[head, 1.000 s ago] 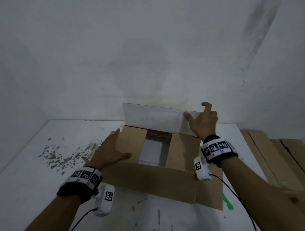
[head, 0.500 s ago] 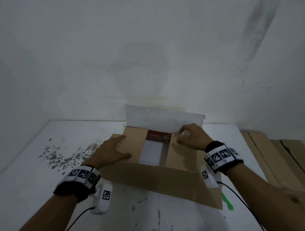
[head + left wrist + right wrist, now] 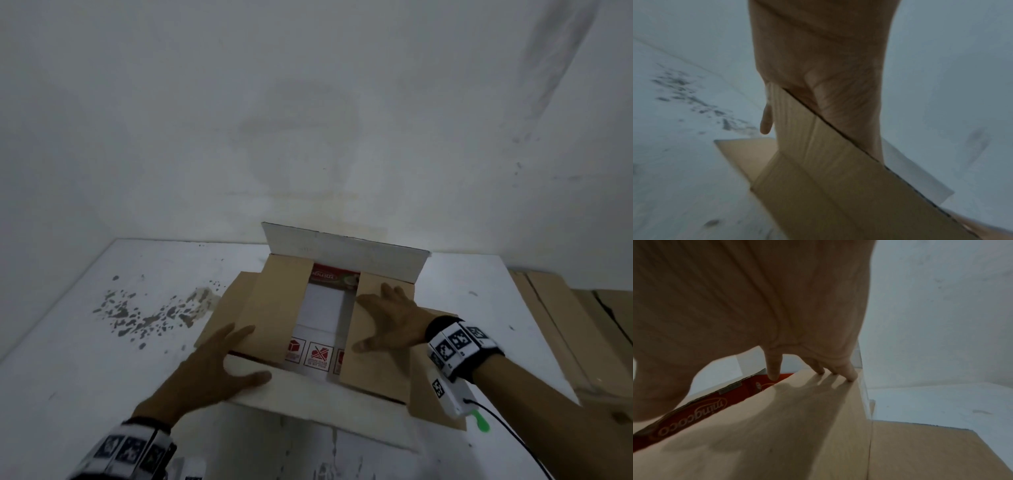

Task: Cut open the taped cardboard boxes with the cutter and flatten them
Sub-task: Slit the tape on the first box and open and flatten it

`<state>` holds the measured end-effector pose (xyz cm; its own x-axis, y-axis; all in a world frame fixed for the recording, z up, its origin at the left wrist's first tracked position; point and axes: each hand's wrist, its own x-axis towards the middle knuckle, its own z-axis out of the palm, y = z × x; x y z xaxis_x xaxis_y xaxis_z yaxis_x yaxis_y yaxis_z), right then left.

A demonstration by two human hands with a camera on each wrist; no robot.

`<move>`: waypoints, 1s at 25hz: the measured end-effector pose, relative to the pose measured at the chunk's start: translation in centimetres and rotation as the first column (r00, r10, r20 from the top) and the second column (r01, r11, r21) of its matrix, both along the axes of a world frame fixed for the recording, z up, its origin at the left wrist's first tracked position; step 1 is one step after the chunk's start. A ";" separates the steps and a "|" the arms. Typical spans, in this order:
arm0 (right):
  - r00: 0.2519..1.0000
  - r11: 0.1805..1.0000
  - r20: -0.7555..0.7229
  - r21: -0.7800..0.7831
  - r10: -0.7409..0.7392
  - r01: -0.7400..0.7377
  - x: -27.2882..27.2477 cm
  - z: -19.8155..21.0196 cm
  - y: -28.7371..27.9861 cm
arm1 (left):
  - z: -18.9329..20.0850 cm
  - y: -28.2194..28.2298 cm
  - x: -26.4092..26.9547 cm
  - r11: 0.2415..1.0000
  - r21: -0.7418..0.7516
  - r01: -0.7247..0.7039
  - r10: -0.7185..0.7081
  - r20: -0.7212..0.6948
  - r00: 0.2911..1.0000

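- The cardboard box (image 3: 274, 308) lies opened on the white table (image 3: 85, 342), in front of the wall (image 3: 308, 102).
- 2 brown inner flaps are folded inward, leaving a gap between them — white printed panels with red warning symbols (image 3: 317, 354) show through it; whether anything lies inside cannot be told.
- The far flap (image 3: 342, 255), white on its visible face, stands upright at the back edge.
- A red printed strip (image 3: 694, 410) runs along the box edge beside the right flap.
- The left hand (image 3: 212, 373) lies flat with fingers spread wide, pressing the near left corner of the left flap; it grips nothing.
- The right hand (image 3: 394, 320) is also spread wide — fingertips (image 3: 849, 374) press down on the right flap (image 3: 777, 434).
- Flat brown cardboard sheets (image 3: 565, 325) lie to the right of the table.
- A green object (image 3: 481, 423) shows at the box's near right corner, partly hidden by the wrist device.
- Dark specks (image 3: 144, 311) mark the table left of the box.
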<state>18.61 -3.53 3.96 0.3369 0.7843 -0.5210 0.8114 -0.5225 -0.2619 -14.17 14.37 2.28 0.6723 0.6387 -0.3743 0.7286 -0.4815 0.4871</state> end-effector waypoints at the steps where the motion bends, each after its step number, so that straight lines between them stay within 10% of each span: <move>1: 1.000 1.000 0.023 0.008 0.001 -0.002 -0.3 -0.5 0.2 | -1.1 -0.6 -0.8 1.000 -0.021 -0.002 0.001 -0.020 1.000; 6: 0.993 0.995 0.082 0.067 -0.080 0.075 -2.1 -2.4 1.7 | -5.3 -1.5 -1.7 0.999 -0.038 -0.001 -0.002 -0.098 0.995; 12: 0.980 0.978 0.091 0.123 -0.179 0.167 -4.2 -2.8 2.3 | -1.7 1.0 3.8 0.972 -0.066 0.228 -0.237 -0.308 0.922; 16: 0.946 0.918 -0.151 0.238 -0.288 0.317 -3.5 -1.4 2.5 | -1.2 1.6 8.6 0.985 -0.172 0.015 -0.050 -0.200 0.979; 20: 0.766 0.663 -0.560 0.448 -0.315 0.600 -1.4 -0.1 -0.7 | -3.1 0.5 9.2 0.999 0.005 -0.040 0.040 -0.304 0.952; 25: 0.460 0.350 -0.830 0.349 -0.316 0.870 0.5 0.6 -6.9 | -2.5 0.7 8.8 0.997 0.027 -0.070 0.073 -0.143 0.987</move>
